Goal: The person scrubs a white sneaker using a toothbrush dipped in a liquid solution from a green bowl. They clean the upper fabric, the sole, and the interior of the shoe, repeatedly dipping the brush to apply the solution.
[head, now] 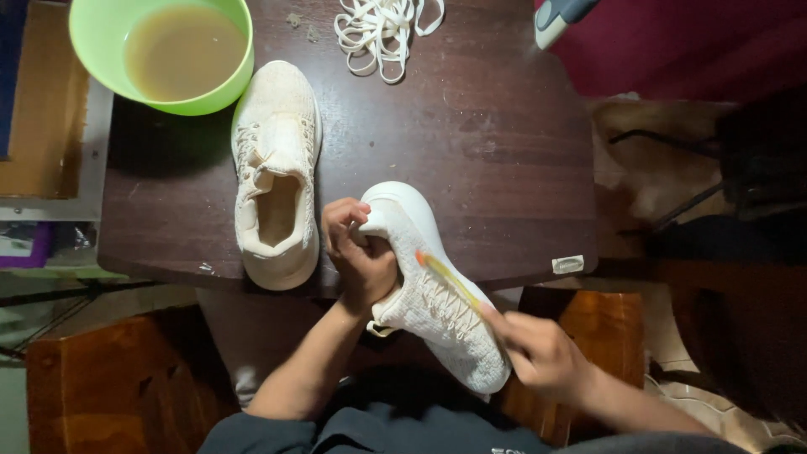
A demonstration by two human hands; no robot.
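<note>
With our left hand (pixel 363 256) clamped on the tilted shoe (pixel 433 290), right-hand fingers (pixel 513 328) pinching the toothbrush (pixel 450 282), we'd best scrub in short, light strokes.

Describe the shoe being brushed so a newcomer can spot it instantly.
On the dark table, go to the near edge, where both hands meet. The shoe lies tilted over that edge, the left hand gripping its heel end, the right hand laying a brush on it. The other shoe stands upright, untouched, by the green bowl.
</note>
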